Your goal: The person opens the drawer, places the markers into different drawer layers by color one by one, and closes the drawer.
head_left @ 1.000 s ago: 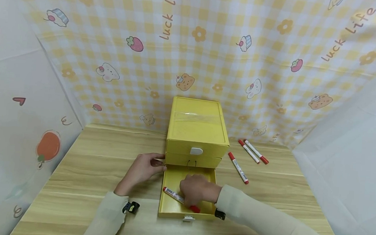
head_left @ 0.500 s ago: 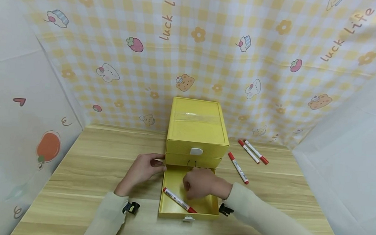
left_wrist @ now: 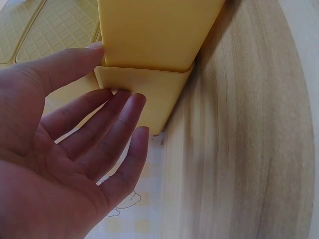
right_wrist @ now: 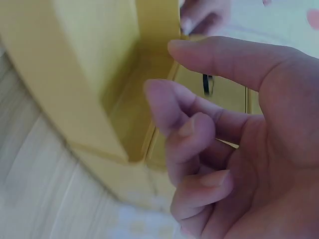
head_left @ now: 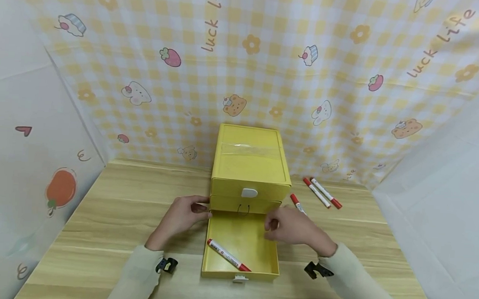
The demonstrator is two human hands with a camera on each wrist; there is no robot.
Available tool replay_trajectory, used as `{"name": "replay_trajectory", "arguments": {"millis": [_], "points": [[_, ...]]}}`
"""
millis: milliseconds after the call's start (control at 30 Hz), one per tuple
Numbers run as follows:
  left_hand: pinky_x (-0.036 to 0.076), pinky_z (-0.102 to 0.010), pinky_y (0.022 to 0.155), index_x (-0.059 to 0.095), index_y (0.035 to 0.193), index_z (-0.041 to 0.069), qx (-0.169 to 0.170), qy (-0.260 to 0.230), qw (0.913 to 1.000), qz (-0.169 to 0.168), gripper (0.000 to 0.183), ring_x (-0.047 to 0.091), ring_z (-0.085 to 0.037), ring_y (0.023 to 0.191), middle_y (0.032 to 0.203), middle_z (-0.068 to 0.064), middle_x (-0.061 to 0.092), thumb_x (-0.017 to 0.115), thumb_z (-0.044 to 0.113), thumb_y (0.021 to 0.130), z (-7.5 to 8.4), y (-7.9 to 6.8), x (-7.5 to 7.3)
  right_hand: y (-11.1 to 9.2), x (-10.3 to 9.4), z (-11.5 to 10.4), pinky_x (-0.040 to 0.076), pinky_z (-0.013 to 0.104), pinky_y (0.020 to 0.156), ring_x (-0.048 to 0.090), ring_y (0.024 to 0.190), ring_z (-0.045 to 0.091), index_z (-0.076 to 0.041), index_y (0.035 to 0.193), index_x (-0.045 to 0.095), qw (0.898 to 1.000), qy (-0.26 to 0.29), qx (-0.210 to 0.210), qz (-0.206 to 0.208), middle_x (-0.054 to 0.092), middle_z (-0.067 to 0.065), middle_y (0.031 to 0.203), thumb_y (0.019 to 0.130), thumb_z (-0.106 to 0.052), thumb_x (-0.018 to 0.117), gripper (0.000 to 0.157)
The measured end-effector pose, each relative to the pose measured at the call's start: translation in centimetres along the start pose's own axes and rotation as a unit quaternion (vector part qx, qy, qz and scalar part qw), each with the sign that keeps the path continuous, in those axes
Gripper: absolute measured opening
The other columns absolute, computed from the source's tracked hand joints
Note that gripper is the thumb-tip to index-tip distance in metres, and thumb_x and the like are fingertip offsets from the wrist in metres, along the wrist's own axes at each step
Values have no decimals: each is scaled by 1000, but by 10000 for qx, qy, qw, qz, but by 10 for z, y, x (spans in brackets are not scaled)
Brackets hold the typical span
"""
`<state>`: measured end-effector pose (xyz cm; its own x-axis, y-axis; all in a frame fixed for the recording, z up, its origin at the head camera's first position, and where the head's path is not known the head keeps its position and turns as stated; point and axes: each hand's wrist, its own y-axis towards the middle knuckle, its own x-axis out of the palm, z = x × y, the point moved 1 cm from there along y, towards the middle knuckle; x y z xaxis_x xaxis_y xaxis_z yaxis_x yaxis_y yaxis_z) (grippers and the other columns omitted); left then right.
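A yellow drawer box (head_left: 249, 161) stands against the patterned cloth, its bottom drawer (head_left: 254, 242) pulled out. In that drawer a white marker with red ends (head_left: 228, 255) lies slantwise. My left hand (head_left: 182, 217) rests with its fingertips at the box's left side; in the left wrist view its relaxed fingers touch the yellow corner. My right hand (head_left: 290, 226) hovers by the drawer's right wall, its fingers loosely curled with nothing between them, as the right wrist view also shows. Partly behind this hand lies another red-ended marker (head_left: 298, 202) on the table.
Two more red-and-white markers (head_left: 318, 192) lie to the right of the box, near the back. The upper drawer has a white tab (head_left: 249, 193), and the middle one a black cord loop (head_left: 244, 209). Cloth walls enclose the wooden table (head_left: 146, 185).
My right hand has let go of the marker, which now lies in the drawer, and has moved right to the drawer's right wall. The left hand has stayed put.
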<state>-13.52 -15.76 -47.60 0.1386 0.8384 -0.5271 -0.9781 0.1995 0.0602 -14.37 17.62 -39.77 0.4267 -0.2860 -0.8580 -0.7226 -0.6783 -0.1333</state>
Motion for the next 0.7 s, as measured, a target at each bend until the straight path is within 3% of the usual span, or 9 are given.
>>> {"name": "replay_trajectory", "arguments": {"millis": [167,433,567,700], "points": [[66,-47,91,75,132,-6,-47,5,10000,-1,43,80,-28,101,112,-15,82,87,13,96,1,0,0,-15,-6,26,53,25,65,59,68,0,-19,85,76,9965,108,-93,829,69,-16,79,95,-10,82,15],[65,-48,91,75,132,-6,-46,15,10000,2,43,80,-29,101,112,-15,82,88,14,96,1,-1,0,-29,-6,72,49,28,58,59,63,5,-13,93,78,9766,191,690,2027,71,-10,81,98,-12,80,6],[65,-48,91,75,133,-6,-58,2,10000,7,43,80,-29,101,113,-15,82,87,13,96,2,-2,0,-32,-3,97,50,30,60,62,67,10,-10,95,77,9653,318,1235,2277,70,-5,83,98,-12,80,4],[66,-47,91,74,132,-6,-62,-15,10000,1,43,80,-29,101,113,-16,82,87,13,96,3,-2,0,-35,2,119,49,32,60,61,71,15,-6,99,76,9568,485,1754,2268,70,0,87,97,-12,80,7]]}}
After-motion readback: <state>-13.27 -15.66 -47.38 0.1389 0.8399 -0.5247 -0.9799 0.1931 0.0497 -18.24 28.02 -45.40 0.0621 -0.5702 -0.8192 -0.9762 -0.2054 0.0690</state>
